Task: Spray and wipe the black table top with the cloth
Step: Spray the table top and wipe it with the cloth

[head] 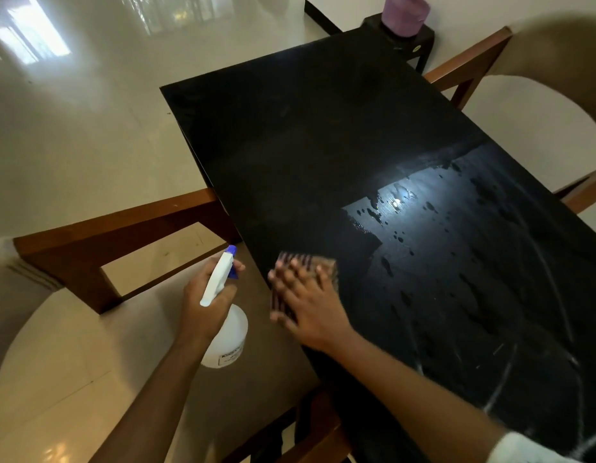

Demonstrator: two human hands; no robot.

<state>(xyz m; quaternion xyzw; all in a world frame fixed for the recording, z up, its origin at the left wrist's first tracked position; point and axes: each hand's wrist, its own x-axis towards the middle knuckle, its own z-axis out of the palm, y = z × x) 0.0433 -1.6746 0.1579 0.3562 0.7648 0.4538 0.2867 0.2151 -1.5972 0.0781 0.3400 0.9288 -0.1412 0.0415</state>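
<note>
Black desk point(323, 135) is wiped at its lower-left edge by the right hand point(310, 305), flat on the cloth point(326, 265); overshoot could drop it. Left hand point(206, 302) is closed around the spray bottle point(228, 335).

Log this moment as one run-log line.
left hand: holds spray bottle off table | right hand: flat on cloth | black table top: droplets near, far end dry

Dim indoor light; window glare washes the glossy floor point(73, 95) at upper left. A bright lamp reflection glints on the wet black table top point(397, 202). The right hand point(306, 302) is motion-blurred, and frame edges bend with wide-angle distortion.
</note>
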